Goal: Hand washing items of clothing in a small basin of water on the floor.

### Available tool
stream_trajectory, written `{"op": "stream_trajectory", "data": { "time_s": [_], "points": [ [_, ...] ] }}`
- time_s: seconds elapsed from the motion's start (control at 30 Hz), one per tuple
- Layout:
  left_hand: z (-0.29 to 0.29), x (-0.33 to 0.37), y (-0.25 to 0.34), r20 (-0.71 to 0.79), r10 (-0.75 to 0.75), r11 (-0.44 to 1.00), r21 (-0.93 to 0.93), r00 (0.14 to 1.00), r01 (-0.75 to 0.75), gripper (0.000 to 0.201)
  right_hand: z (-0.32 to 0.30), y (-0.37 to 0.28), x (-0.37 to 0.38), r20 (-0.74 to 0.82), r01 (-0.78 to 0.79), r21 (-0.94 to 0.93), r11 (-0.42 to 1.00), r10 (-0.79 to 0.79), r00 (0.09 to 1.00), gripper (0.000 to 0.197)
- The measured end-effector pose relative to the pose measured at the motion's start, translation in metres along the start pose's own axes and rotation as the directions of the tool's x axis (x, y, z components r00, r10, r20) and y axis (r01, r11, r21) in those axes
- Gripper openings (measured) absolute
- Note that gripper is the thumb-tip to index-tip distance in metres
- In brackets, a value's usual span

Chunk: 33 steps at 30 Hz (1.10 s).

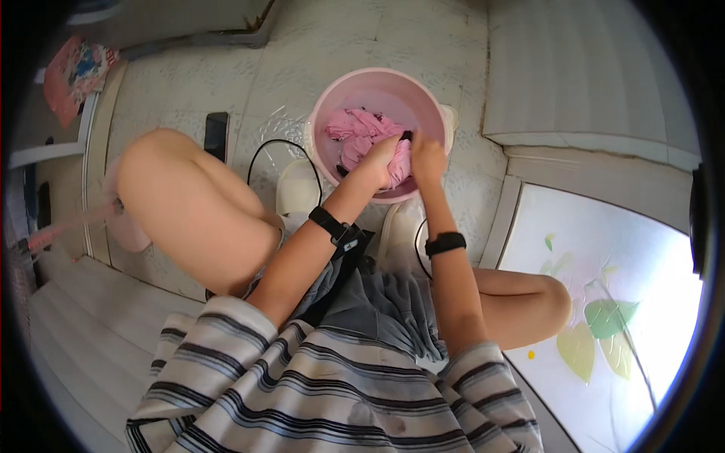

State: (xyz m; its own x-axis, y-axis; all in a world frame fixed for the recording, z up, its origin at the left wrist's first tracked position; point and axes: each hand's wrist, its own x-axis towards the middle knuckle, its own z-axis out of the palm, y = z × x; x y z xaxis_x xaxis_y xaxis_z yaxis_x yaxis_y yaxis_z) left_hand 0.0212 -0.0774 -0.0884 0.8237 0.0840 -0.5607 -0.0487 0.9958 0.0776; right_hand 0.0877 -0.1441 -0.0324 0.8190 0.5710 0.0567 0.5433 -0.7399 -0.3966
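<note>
Hands (381,161) clamped on pink cloth (361,125) in basin (411,97), with slipper (297,193), cable (281,140) and phone (217,136) nearby

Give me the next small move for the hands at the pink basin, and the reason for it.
Probably best to squeeze the bunched pink cloth between the left hand and right hand, low over the basin: the left hand grips a gathered part, the right is close beside it, and the rest lies in what looks like water.
</note>
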Motion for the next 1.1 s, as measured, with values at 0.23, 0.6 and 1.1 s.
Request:
{"op": "stream_trajectory", "data": {
  "time_s": [0.23, 0.6, 1.1],
  "points": [
    [0.069, -0.04, 0.029, 0.105, 0.062, 0.872, 0.478, 0.993, -0.105, 0.03, -0.031, 0.077, 0.011, 0.436, -0.544, 0.574, 0.612, 0.335, 0.835, 0.052],
    [0.052, -0.031, 0.04, 0.244, -0.063, 0.27, 0.938, 0.968, -0.218, 0.046, -0.062, 0.073, 0.018, 0.358, -0.375, 0.906, 0.194, 0.117, 0.926, 0.032],
    [0.035, -0.041, 0.066, 0.096, -0.029, 0.595, 0.802, 0.995, -0.06, 0.038, -0.063, 0.092, 0.026, 0.294, -0.331, 0.939, 0.097, 0.281, 0.914, 0.037]
  ]
}}
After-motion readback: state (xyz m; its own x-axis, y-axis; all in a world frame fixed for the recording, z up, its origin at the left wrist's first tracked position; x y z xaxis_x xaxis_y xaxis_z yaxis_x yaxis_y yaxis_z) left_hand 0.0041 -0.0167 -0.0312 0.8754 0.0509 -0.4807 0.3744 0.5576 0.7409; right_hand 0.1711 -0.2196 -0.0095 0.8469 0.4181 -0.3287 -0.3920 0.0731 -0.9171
